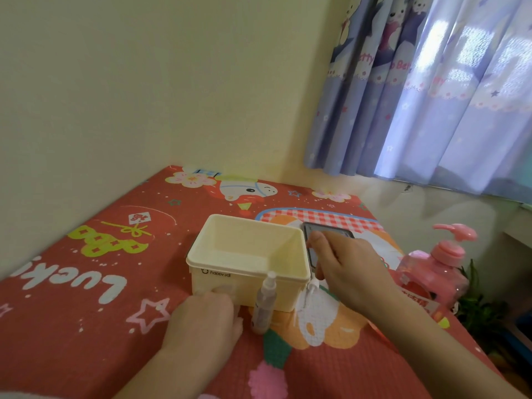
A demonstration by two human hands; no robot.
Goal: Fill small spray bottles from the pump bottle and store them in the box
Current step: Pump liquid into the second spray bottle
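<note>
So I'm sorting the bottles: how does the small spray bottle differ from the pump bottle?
The spray bottle is slim and clear; the pump bottle is far bigger, squat and pink. The spray bottle stands against the box, the pump bottle at the table's right edge. Both stand upright.

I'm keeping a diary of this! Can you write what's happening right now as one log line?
box: open, looks empty | spray bottle: upright before box | pump bottle: right | left hand: at box front | right hand: beside box
</note>
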